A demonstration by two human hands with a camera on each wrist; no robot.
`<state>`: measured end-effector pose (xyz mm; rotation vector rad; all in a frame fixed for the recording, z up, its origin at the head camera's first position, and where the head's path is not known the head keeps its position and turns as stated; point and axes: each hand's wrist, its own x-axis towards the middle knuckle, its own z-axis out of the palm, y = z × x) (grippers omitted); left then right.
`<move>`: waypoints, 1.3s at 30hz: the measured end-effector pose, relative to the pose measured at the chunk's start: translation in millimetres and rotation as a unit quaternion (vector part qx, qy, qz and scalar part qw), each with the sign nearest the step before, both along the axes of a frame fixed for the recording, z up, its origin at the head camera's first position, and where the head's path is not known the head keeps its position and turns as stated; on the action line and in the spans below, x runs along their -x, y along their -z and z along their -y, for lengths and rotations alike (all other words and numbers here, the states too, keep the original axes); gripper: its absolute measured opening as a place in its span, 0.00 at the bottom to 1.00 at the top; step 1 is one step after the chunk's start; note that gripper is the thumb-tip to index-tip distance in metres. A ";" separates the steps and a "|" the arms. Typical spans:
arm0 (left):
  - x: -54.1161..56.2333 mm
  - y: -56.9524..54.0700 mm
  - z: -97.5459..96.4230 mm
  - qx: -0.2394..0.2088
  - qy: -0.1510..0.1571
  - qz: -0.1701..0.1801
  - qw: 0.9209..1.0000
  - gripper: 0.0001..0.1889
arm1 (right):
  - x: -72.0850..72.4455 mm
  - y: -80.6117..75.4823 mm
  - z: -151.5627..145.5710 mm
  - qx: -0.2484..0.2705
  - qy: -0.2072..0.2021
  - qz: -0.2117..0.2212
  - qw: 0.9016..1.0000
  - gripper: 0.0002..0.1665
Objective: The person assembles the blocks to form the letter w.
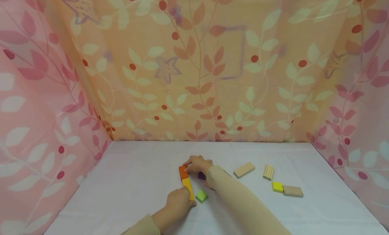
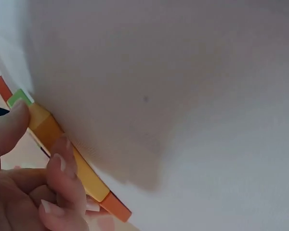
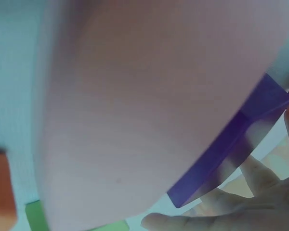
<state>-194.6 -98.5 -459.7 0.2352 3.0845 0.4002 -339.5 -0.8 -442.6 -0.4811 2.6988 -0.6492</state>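
My left hand [image 1: 177,203] grips the yellow block [image 1: 187,187]; in the left wrist view its thumb [image 2: 14,120] lies at one end and curled fingers lie along the side. An orange block [image 1: 183,173] joins the yellow block end to end, making a line. My right hand [image 1: 198,164] reaches over from the right, fingers spread, fingertips at the orange block. Under that hand sits a purple block [image 3: 216,161], curved on its underside in the right wrist view and partly hidden in the head view. A green block [image 1: 201,196] stands just right of the yellow one.
To the right lie a plain wooden block [image 1: 244,170], a striped block [image 1: 268,172], and a bright yellow block [image 1: 277,186] against another wooden block [image 1: 293,191]. Another orange block [image 3: 1,192] shows at the right wrist view's left edge. Patterned curtains [image 1: 197,93] surround the white table [image 1: 136,174].
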 end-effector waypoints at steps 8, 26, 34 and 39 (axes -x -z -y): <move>-0.7 0.6 -2.7 0.038 -0.001 -0.038 0.999 0.24 | -4.0 -0.5 -0.9 0.009 -0.006 0.011 1.000 0.19; 4.2 4.3 6.1 0.046 0.030 -0.045 0.997 0.27 | -5.4 4.0 -3.4 0.008 -0.015 0.006 1.000 0.19; 3.0 -1.7 11.6 0.050 0.044 -0.051 0.996 0.26 | -4.8 7.5 -3.5 0.015 -0.016 0.008 1.000 0.20; 3.1 -3.7 13.4 0.053 0.051 -0.051 0.996 0.24 | -0.5 9.0 -7.1 0.016 -0.029 0.007 0.999 0.21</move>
